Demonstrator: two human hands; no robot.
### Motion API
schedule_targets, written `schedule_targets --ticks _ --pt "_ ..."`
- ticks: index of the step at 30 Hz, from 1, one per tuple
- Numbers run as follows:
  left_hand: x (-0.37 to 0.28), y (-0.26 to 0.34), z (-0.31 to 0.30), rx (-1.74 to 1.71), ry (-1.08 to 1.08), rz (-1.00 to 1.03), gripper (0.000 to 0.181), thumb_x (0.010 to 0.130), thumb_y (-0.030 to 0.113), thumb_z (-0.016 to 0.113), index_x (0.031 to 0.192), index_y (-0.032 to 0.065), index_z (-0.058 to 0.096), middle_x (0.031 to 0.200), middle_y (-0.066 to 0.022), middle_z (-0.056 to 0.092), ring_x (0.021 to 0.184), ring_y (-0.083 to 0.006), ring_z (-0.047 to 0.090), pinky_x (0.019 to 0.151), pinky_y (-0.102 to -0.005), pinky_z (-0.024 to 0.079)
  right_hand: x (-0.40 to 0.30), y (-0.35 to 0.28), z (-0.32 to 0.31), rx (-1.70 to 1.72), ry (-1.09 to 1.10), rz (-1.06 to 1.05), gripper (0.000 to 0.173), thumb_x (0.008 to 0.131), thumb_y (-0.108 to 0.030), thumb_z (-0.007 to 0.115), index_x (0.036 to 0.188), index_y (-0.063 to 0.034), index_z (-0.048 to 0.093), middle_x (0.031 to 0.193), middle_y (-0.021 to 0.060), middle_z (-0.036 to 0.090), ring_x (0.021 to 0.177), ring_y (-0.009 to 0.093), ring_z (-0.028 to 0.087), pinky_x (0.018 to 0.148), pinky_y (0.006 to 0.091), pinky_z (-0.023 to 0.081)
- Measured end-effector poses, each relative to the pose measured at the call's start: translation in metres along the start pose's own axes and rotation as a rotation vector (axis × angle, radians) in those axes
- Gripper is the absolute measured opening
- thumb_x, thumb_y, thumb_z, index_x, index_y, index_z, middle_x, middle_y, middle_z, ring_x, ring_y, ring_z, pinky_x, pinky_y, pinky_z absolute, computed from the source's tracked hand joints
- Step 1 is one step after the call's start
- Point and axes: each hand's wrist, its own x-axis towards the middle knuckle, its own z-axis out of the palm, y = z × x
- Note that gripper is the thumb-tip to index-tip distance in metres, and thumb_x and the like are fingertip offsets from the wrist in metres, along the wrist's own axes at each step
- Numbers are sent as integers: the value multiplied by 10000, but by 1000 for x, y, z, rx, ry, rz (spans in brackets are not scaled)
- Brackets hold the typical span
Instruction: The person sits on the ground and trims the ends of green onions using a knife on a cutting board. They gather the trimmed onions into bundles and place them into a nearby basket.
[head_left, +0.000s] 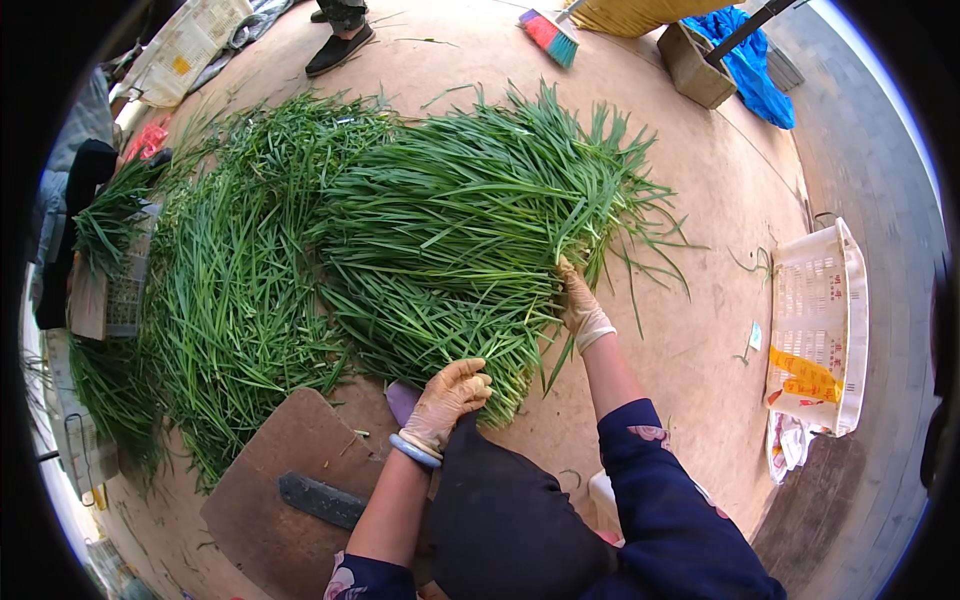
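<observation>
A big heap of green garlic chives (450, 202) lies on the floor before me, its pale stem ends toward the right. My right hand (583, 304), in a thin translucent glove, reaches to the stems at the heap's right edge; its fingertips are partly hidden among them. My left hand (450, 397), gloved, with a pale bangle at the wrist, is held with curled fingers over the near edge of the heap, by my dark-clad knee; whether it grips anything is unclear. A looser pile of chives (232, 300) spreads to the left. A brown board (300, 442) with a dark flat blade or bar (321, 500) lies below my left hand.
A white plastic crate (814, 330) with an orange strip stands at right. Another person's shoe (339, 51) and a broom (551, 36) are beyond the heap. A concrete block (694, 67) and blue sheet (757, 90) are at upper right. Another person is partly visible at far left, beside a grey crate (131, 277).
</observation>
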Motion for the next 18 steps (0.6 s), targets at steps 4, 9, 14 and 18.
schedule_targets --ticks 4,9,14,18 --pt "18 5 20 -147 -235 -92 496 954 301 633 1337 23 483 1208 -139 600 1067 -219 606 937 -373 516 -1 -13 -4 70 -8 176 456 869 -118 713 1269 -108 496 1081 87 640 943 245 649 756 447 588" --pt "36 20 28 -219 -229 -157 673 893 420 691 1366 19 428 1296 -246 521 1134 -308 569 955 -454 506 -20 -22 24 13 -5 35 397 873 -35 687 1230 -53 514 1003 94 669 828 227 679 643 395 614" --pt "41 31 27 -243 -47 -156 1029 802 534 741 1497 21 182 1436 -393 308 1329 -479 375 1004 -585 430 -63 -30 59 33 66 -16 456 885 13 656 1304 -49 487 1018 87 678 865 198 681 661 350 607" --pt "43 32 18 -260 85 -59 933 789 581 734 1447 71 311 1386 -269 433 1258 -399 458 1019 -578 387 -95 -5 75 100 46 -76 313 884 31 655 1180 -28 570 1003 87 674 847 178 662 741 317 583"
